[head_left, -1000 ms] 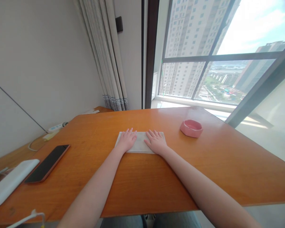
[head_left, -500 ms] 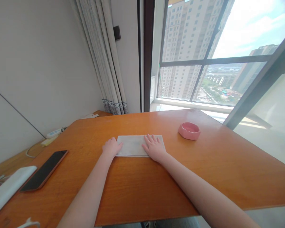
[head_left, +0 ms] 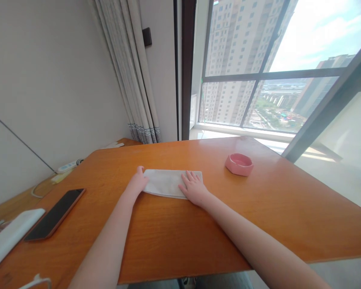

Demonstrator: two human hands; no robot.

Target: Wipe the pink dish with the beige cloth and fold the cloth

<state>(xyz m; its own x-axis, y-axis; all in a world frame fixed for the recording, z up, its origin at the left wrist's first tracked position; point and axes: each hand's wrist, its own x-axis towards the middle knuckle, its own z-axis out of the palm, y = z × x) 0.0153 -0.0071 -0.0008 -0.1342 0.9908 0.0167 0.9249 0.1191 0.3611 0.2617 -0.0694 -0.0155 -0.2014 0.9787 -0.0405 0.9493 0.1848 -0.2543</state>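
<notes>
A folded white cloth [head_left: 164, 182] lies on the wooden table, longer from side to side than from front to back. My left hand [head_left: 137, 181] is closed on its left edge, with some fingers hidden behind the hand. That end of the cloth looks slightly bent. Flat on the cloth's right part rests my right hand [head_left: 194, 188], fingers spread and pointing away from me.
A pink bowl [head_left: 239, 165] sits to the right on the wooden table [head_left: 180, 241]. At left are a dark phone [head_left: 54, 214], a long white object [head_left: 13, 237] and a white cable [head_left: 37, 281]. A power strip [head_left: 67, 166] lies by the wall.
The cloth has shifted a little left, its left end pulled along by my left hand, which has closed on the edge. My right hand stays flat on it, nearer the cloth's right edge.
</notes>
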